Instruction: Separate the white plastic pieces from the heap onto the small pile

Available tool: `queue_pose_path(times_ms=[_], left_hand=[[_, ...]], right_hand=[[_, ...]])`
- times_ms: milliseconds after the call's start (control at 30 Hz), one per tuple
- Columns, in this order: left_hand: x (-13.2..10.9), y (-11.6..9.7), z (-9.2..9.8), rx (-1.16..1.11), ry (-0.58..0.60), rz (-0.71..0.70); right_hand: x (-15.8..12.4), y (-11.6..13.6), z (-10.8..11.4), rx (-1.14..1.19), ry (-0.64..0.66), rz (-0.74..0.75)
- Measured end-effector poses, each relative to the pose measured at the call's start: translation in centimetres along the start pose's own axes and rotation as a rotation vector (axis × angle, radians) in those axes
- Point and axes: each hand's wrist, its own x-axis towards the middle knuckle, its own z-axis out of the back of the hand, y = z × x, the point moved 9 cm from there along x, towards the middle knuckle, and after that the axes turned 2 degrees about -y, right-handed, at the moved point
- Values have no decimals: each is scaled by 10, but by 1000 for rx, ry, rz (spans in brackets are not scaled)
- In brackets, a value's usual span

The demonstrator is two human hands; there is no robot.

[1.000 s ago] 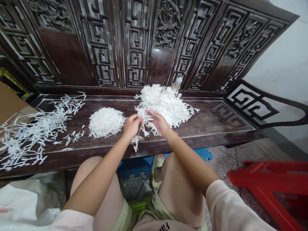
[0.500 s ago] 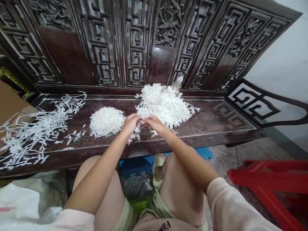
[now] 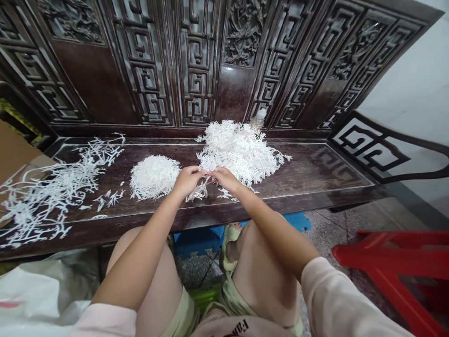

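Far L, I see a cardboard box [image 3: 14, 152], w/ a tangle of white branching strips [image 3: 59, 182] spread over that end of the dark wood desk [image 3: 315, 168]; a white plastic bag [image 3: 31, 290] sits lower, in front. Then a few loose white scraps [image 3: 112, 197], then a rounded mound of small white pcs [image 3: 155, 178], just beside the person's left hand [image 3: 187, 181]. That hand's thumb & fingers are tog., pinched on a white branched strand [image 3: 200, 191], afaict. Strand's btwn the two hands, nr the desk's front edge: R of the left hand, L of the right hand, abt equally close to both. Its long axis seems to run from the fingertips twd the front edge, but fingers hide part, so can't be sure. The right hand [image 3: 226, 180] faces the left, thumb & fingers also pinched on the strand, tips nearly meeting the other's. Behind it & a bit R: a big heap of white branched strands [image 3: 242, 150], w/ a capped clear bottle [image 3: 258, 120] at its back. Far R, a red plastic stool [image 3: 372, 255].
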Motion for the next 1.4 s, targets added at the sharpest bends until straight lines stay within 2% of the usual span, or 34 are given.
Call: queue_pose_path(times_ms=[200,333,533,600,667,700,767,800,833,933,967,1067,1133,1233,1333,1400], left_hand=[[2,1,11,-120,-85,39],[-4,-2,19,-139,-131,109],[2,0,16,-205,-231,91],[8,11,35,-237,-368,109],[9,28,71,-262,-597,160],[8,34,87,-254,-676,172],[12,39,101,-236,-656,172],[14,40,98,-241,-588,185],[16,40,87,-273,-479,205],[12,29,27,-480,-112,279],[8,23,8,-554,-42,304],[-3,18,-27,-681,-8,430],[-9,20,-36,-690,-13,506],[-14,25,-36,-661,-7,537],[-13,25,-35,-610,27,477],[-11,21,-32,-493,39,382]], right_hand=[[-2,3,-2,-75,-45,33],[-3,9,-6,-176,-23,81],[-2,15,-13,-182,-10,132],[-5,18,-9,-116,-25,137],[-10,23,-2,-26,-30,147],[-13,26,4,14,-36,153],[-15,29,17,52,-61,155],[-14,28,22,54,-61,141],[-12,27,24,48,-49,120],[-4,17,17,16,31,47],[-2,14,12,8,50,30],[2,7,4,-23,45,12],[3,3,4,-77,7,22],[3,-2,7,-161,-34,35],[4,-7,13,-204,-76,17],[4,-8,16,-221,-104,9]])
